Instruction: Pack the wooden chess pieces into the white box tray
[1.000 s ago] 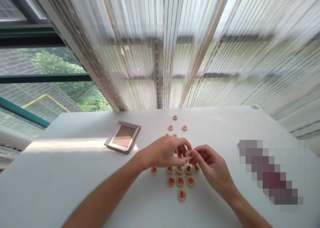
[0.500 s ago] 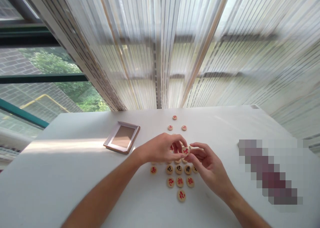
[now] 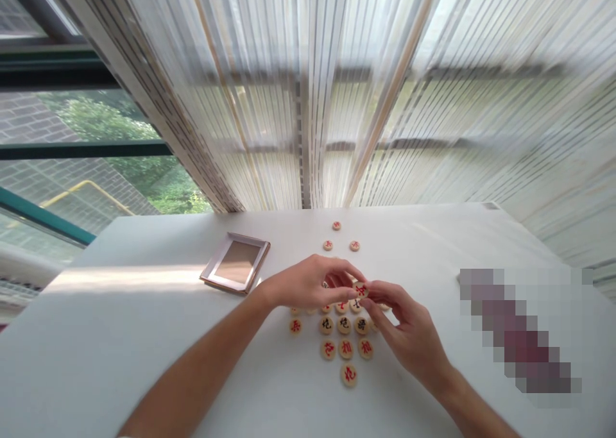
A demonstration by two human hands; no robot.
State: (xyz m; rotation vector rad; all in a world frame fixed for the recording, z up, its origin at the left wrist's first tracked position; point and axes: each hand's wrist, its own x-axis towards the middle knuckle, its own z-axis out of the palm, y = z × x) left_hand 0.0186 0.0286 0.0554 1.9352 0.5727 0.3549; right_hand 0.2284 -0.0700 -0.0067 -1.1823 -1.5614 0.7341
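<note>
Centrally, the left hand (image 3: 315, 283) and right hand (image 3: 407, 316) jointly pinch a red-marked disc (image 3: 360, 289) above other discs (image 3: 346, 349) on the white worktop (image 3: 269, 387).

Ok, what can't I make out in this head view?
All in the head view:
Middle pieces: partly covered by the left hand.
Held piece: underside turned away from the camera.
Right hand: overlapping fingers hide whether it grips that piece.
Farthest piece: character too small to read.
Pixelated patch: masks whatever lies there.
Forearms: cut off by the bottom edge.
</note>
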